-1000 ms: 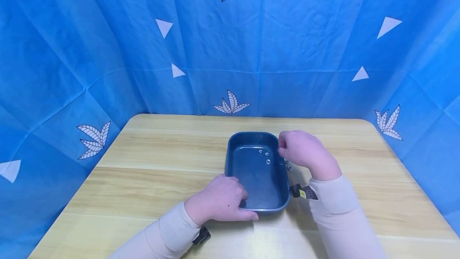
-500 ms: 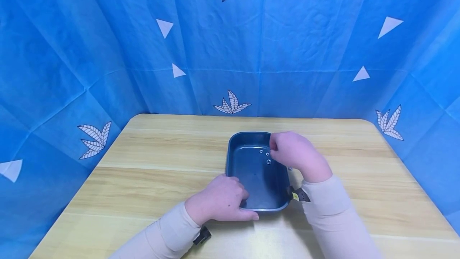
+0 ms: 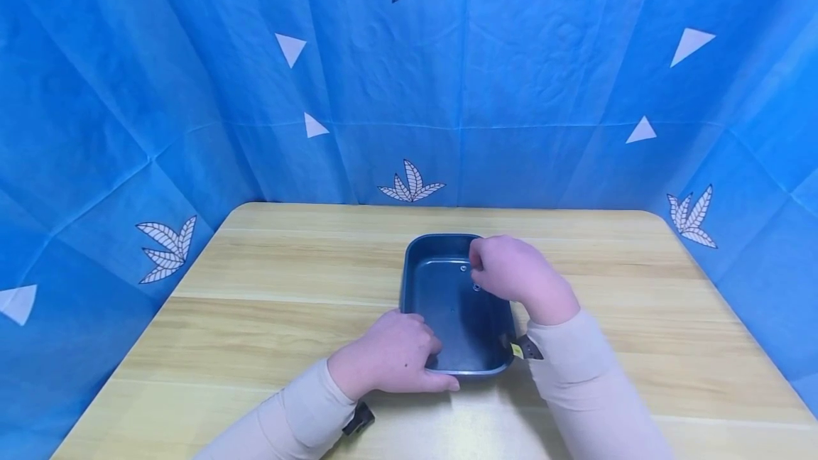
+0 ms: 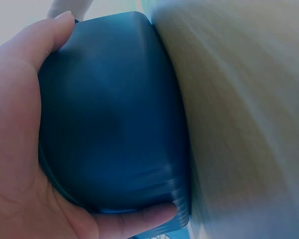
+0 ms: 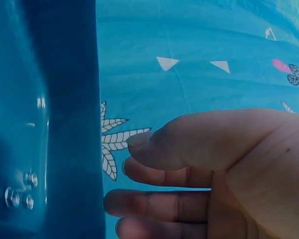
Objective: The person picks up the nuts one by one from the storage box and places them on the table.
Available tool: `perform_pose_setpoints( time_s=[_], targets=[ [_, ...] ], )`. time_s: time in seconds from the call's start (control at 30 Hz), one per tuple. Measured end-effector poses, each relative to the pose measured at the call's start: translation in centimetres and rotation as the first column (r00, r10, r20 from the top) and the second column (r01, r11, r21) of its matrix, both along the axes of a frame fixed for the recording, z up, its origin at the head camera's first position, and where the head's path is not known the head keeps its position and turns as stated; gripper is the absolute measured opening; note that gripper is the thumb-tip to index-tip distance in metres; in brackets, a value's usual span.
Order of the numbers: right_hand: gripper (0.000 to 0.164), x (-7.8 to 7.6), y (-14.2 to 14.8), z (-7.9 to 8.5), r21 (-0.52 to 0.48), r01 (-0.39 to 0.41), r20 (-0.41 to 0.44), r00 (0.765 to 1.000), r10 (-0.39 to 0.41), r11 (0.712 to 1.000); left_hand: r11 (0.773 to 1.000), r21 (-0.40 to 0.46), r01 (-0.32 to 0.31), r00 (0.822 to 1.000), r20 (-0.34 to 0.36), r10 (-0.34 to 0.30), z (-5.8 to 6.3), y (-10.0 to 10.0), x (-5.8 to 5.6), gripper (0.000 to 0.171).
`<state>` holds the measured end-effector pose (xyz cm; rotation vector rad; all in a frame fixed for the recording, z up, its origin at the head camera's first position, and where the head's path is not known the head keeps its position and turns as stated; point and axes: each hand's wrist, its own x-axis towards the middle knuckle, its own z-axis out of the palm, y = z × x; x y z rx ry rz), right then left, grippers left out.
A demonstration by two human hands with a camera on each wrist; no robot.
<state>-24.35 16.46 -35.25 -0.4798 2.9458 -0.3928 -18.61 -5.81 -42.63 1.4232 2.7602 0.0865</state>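
Note:
A dark blue rectangular tray (image 3: 456,332) stands on the table. My left hand (image 3: 390,353) grips its near left corner; in the left wrist view the thumb lies at the rim and a finger runs along the outer wall (image 4: 114,114). Over the tray's right rim hovers my right hand (image 3: 514,272), fingers curled toward the inside. In the right wrist view its thumb (image 5: 154,147) overlaps the index finger, and whether anything small is pinched there is hidden. Several small metal nuts lie on the tray floor, such as one nut (image 5: 12,197); the right hand partly covers them in the head view.
A light wood table (image 3: 287,268) carries the tray. Blue curtains (image 3: 511,91) printed with leaves and white triangles close off the back and sides. Wrist straps with dark camera mounts show at both sleeves (image 3: 575,353).
My right hand has moved left, from the tray's right rim to over its inside, covering one of the nuts. Loose nuts beside the tray's right side are hidden now. The left hand stays put.

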Motion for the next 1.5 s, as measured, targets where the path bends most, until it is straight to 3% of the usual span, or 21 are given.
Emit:
perform_pose_setpoints(
  time_s=[0.3, 0.8, 1.07, 1.5],
  targets=[
    [0.012, -0.7, -1.0, -0.9, 0.059, 0.005, 0.05, 0.999, -0.008, 0.998, 1.0, 0.002, -0.007, 1.0, -0.021, 0.007, 0.0, 0.0, 0.1, 0.057],
    [0.01, -0.6, -2.2, -2.6, 0.062, -0.029, 0.045, 0.999, 0.026, 0.998, 1.0, -0.002, 0.0, 1.0, -0.026, 0.0, -0.1, 0.0, 0.1, 0.056],
    [0.03, -0.9, -2.6, -4.0, 0.091, -0.048, 0.069, 0.997, 0.041, 0.995, 1.0, 0.005, 0.004, 0.999, -0.032, -0.004, 0.0, 0.1, 0.1, 0.058],
    [0.009, -1.1, -2.9, -4.7, 0.152, -0.074, 0.081, 0.995, 0.062, 0.986, 1.0, 0.0, -0.002, 1.0, -0.028, 0.002, -0.1, 0.0, 0.0, 0.057]
  ],
)
